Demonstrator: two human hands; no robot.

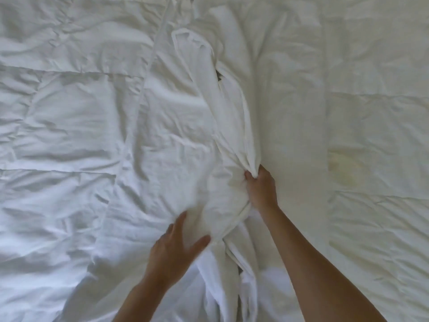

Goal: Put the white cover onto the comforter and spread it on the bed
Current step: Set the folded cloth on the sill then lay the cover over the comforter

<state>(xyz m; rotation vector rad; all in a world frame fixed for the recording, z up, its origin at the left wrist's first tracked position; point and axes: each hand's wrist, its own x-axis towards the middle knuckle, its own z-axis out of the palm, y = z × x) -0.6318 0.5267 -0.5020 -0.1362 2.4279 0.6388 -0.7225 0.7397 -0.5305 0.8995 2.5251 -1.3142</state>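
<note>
A quilted white comforter [58,117] lies spread across the whole view, its stitched squares showing on the left and right. The thin white cover [176,117] lies bunched in a long strip over the comforter's middle, running from the top down between my arms. My right hand [261,189] grips a gathered fold of the cover near the centre. My left hand [176,245] rests flat on the cover lower down, fingers spread and a little blurred.
A yellowish stain [343,168] marks the comforter to the right of my right hand. A small dark gap [218,74] shows among the cover's folds higher up. Fabric fills every edge of the view.
</note>
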